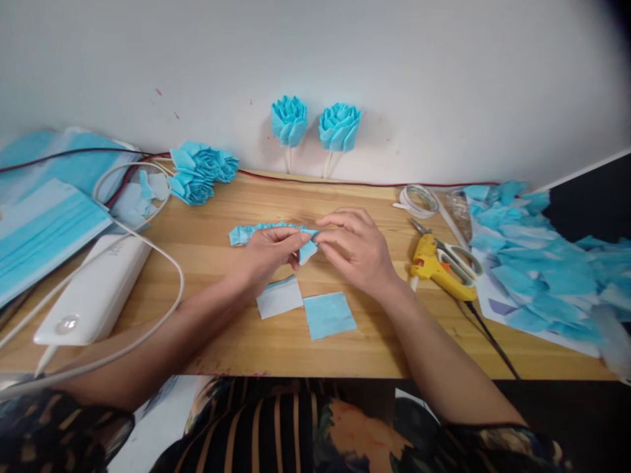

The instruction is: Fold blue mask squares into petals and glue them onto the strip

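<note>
Between my hands is a small folded piece of blue and white fabric [308,249]. My left hand [270,255] pinches it between thumb and fingers. At its right edge, my right hand [355,248] has thumb and index finger closed on the corner, the other fingers curved above. Behind my left hand lies a row of folded blue petals [240,235], partly hidden by that hand. Nearer to me, two flat fabric squares lie on the wooden table: a whitish square [280,298] and a light blue square [330,315].
Two blue fabric flowers [289,121] on sticks lean at the wall, with more flowers [200,171] to the left. A yellow glue gun [438,266], scissors [463,259], tape roll [419,200] and cut blue pieces [542,276] lie right. A white power strip [96,289] and blue masks [49,230] sit left.
</note>
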`<state>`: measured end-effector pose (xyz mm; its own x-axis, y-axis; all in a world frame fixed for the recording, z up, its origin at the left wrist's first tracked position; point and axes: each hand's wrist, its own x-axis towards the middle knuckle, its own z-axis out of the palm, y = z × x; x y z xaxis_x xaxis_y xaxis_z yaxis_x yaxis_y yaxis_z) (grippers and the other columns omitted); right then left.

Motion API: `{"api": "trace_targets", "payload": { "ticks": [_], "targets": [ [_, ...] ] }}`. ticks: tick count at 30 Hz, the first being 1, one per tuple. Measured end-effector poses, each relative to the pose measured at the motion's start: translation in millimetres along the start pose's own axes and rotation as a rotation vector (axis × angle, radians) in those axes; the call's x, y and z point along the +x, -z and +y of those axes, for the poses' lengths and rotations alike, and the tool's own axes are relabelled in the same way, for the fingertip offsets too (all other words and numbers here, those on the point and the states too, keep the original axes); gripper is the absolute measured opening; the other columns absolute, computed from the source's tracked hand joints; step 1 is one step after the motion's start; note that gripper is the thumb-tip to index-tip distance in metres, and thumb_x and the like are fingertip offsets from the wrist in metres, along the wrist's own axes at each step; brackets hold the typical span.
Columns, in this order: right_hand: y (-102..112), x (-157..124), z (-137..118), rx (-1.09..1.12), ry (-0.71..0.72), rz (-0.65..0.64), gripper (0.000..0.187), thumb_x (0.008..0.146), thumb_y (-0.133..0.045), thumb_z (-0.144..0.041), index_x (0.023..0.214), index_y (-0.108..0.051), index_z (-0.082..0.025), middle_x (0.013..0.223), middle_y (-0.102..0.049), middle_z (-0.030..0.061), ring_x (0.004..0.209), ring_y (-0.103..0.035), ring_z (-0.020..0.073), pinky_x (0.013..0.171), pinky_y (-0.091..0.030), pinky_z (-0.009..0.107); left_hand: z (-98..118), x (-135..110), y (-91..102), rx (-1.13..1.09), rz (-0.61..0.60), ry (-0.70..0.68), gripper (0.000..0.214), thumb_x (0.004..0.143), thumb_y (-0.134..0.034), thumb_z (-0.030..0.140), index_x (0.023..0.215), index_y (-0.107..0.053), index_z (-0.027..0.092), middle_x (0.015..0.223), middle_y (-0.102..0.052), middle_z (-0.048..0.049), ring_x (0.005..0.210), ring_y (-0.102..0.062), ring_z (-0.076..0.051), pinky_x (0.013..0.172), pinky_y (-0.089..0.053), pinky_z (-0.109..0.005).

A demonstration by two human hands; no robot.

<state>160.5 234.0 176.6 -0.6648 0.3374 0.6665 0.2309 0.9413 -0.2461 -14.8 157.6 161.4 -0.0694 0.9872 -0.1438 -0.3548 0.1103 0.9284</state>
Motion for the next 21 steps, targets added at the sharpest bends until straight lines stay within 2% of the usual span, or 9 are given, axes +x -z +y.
{"api": "trace_targets", "payload": {
  "ticks": [4,6,9,12,15,21],
  "targets": [
    [1,0,-4,0.092,-0.051,-0.035,0.019,0.088,-0.057,-0.011,0.095,-0.066,-0.027,0.113,-0.071,0.0048,0.107,-0.063,0.0242,0.094,-0.050,0.047,-3,2,3.1,0.046,0.041,-0.031,0.025,0.078,-0.075,0.039,0.070,-0.070,0.015,0.064,-0.059,-0.0001,0.057,-0.050,-0.010,0.053,-0.042,-0.024],
    [2,-1,-7,0.252,-0.199,-0.025,0.020,0.088,-0.057,-0.014,0.102,-0.062,-0.026,0.120,-0.069,0.0057,0.114,-0.063,0.0239,0.097,-0.050,0.047,-4,2,4.2,0.058,0.060,-0.050,0.025,0.079,-0.074,0.037,0.068,-0.069,0.015,0.062,-0.058,0.0001,0.057,-0.049,-0.010,0.053,-0.041,-0.023],
    [0,-2,-9,0.566,-0.506,-0.006,0.027,0.091,-0.058,-0.025,0.118,-0.053,-0.027,0.127,-0.066,0.0073,0.122,-0.060,0.0225,0.096,-0.052,0.043,-3,1,4.5,0.065,0.070,-0.072,0.026,0.080,-0.074,0.036,0.064,-0.067,0.016,0.060,-0.055,0.0010,0.057,-0.048,-0.010,0.053,-0.040,-0.024],
    [-5,-2,-9,0.813,-0.701,-0.079,0.043,0.091,-0.059,-0.032,0.131,-0.045,-0.028,0.120,-0.068,0.0064,0.112,-0.065,0.0201,0.094,-0.054,0.040,-1,0,3.3,0.060,0.071,-0.080,0.023,0.079,-0.074,0.035,0.067,-0.069,0.016,0.062,-0.057,0.0007,0.057,-0.048,-0.010,0.053,-0.040,-0.024],
    [-10,-2,-10,0.914,-0.791,-0.143,0.056,0.087,-0.063,-0.031,0.138,-0.042,-0.026,0.103,-0.071,0.0031,0.094,-0.068,0.0180,0.089,-0.055,0.038,2,-1,1.3,0.048,0.069,-0.077,0.023,0.077,-0.075,0.037,0.067,-0.071,0.016,0.064,-0.059,-0.0003,0.058,-0.049,-0.010,0.054,-0.040,-0.025],
    [-15,-1,-15,0.941,-0.830,-0.106,0.059,0.081,-0.068,-0.028,0.136,-0.047,-0.025,0.084,-0.066,-0.0021,0.077,-0.063,0.0150,0.075,-0.053,0.031,-1,0,0.7,0.037,0.056,-0.077,0.023,0.077,-0.076,0.037,0.066,-0.071,0.017,0.062,-0.059,0.0003,0.058,-0.049,-0.010,0.054,-0.041,-0.025]
  ]
}}
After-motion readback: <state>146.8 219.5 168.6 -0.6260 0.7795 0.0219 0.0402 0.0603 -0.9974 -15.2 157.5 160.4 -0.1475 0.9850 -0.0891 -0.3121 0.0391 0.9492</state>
